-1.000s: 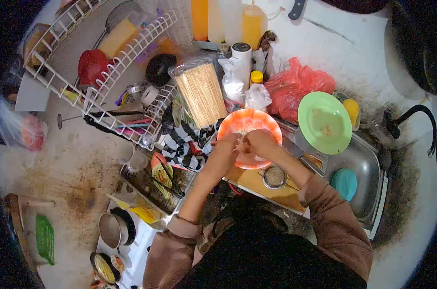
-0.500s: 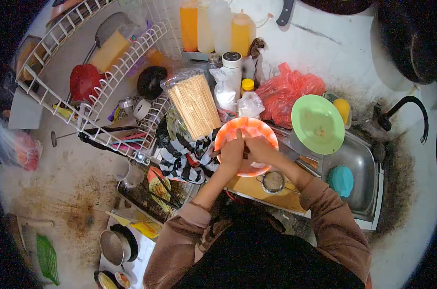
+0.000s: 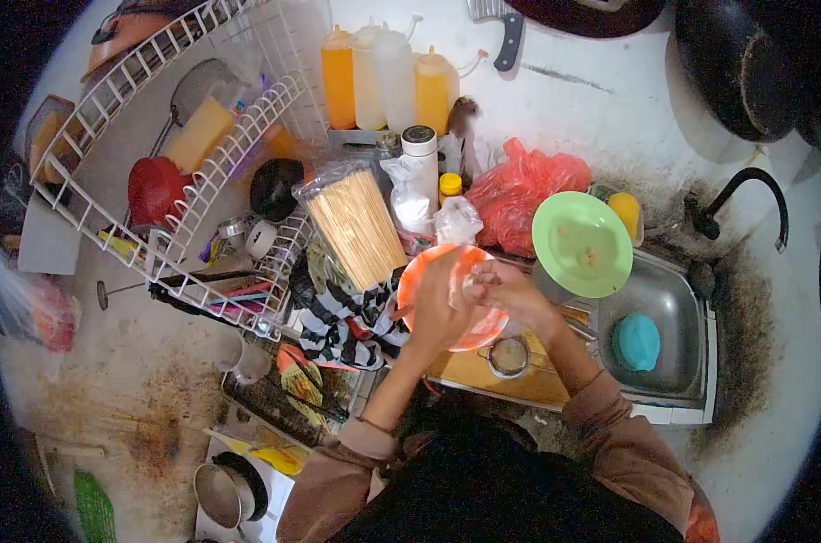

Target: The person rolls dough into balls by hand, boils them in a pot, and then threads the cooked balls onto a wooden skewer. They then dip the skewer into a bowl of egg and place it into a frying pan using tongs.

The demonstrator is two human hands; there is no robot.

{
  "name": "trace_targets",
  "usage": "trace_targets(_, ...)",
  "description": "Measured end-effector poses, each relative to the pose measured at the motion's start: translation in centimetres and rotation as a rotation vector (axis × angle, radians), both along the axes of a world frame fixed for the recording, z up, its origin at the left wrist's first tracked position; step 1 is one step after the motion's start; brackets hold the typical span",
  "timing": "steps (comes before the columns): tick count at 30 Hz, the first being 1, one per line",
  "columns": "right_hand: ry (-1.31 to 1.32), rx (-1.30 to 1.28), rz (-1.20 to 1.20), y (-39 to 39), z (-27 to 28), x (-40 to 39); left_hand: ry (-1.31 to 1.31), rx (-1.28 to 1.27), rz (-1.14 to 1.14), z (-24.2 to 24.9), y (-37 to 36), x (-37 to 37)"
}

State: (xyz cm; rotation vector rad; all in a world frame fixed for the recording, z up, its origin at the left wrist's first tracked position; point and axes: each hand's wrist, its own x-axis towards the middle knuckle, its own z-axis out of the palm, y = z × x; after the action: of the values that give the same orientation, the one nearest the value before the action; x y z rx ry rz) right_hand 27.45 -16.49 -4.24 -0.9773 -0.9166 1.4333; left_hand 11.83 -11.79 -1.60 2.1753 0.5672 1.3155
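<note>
Both hands are over an orange and white bowl [image 3: 494, 328] on the counter. My left hand [image 3: 442, 303] is upright with its fingers stretched out and slightly blurred; its palm faces the other hand. My right hand [image 3: 519, 299] is pressed close to it, with curled, whitish-smeared fingers. Something small and pale seems to be between the hands, mostly hidden by the fingers. Right of the bowl, a light green plate [image 3: 580, 222] bears a few small pale lumps [image 3: 588, 259]. Below the bowl, a small round strainer [image 3: 508, 357] rests on a wooden board [image 3: 455, 366].
A pack of wooden skewers [image 3: 356, 226], a white bottle [image 3: 418, 172] and a red plastic bag [image 3: 523, 204] stand behind the bowl. At the right is a metal sink [image 3: 673, 303] holding a turquoise object [image 3: 636, 342]. A white dish rack [image 3: 180, 222] occupies the left.
My hands have risen from inside the bowl and come together above it. The left fingers have straightened. The whole view has shifted slightly.
</note>
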Motion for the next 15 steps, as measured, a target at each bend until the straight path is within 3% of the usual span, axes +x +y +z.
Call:
trace_targets(2, 0.113, 0.101, 0.059, -0.1, -0.8, -1.1, -0.039, 0.187, -0.069, 1.2, -0.4, 0.7)
trace_targets(5, 0.294, 0.128, 0.231, -0.7, -0.8, -0.9, 0.306, 0.21, -0.214, -1.6, 2.1, 0.0)
trace_targets(8, 0.641, -0.07, 0.337, -2.2, 3.4, -1.6, 0.06, -0.197, -0.237, 0.0, 1.6, -0.9)
trace_targets(11, 0.259, 0.082, -0.24, -1.2, 0.4, -1.8, -0.421, -0.408, -0.282, -1.4, 1.6, 0.3)
trace_targets(12, 0.242, 0.197, -0.333, -0.9, 1.1, -2.7, -0.567, -0.442, -0.345, -1.2, 1.3, 0.9)
trace_targets(14, 0.208, 0.42, -0.519, -0.1, 2.6, -5.6, -0.23, -0.369, -0.158, -0.3, -1.0, 2.7)
trace_targets(15, 0.142, 0.437, -0.5, 0.1, 2.4, -5.9, -0.136, -0.411, -0.154, 1.2, -2.8, 2.7)
